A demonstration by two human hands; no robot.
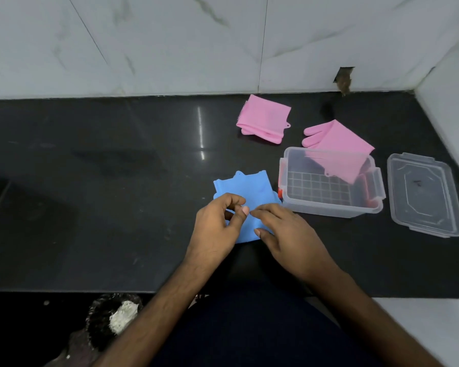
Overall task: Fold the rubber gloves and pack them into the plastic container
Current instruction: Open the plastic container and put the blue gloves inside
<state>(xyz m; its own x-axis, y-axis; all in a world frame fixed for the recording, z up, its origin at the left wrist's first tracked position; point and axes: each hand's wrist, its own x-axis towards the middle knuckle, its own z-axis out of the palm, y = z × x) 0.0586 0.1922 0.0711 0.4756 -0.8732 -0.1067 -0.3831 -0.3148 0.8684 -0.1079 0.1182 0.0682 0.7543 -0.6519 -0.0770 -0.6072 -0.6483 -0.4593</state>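
Observation:
A blue rubber glove [252, 190] lies on the black counter in front of me, partly folded. My left hand [217, 226] pinches its near part between thumb and fingers. My right hand [284, 231] rests flat on the glove's right side, fingers spread. A clear plastic container [329, 205] stands open just right of the blue glove. A pink glove [337, 144] lies unfolded behind it, its cuff draped over the container's far rim. A second pink glove [265, 119] lies folded farther back on the counter.
The container's clear lid [424, 194] lies on the counter to the right of it. A white marble wall runs along the back and the right side. The black counter [104, 181] stretches to the left. The counter's front edge is near my body.

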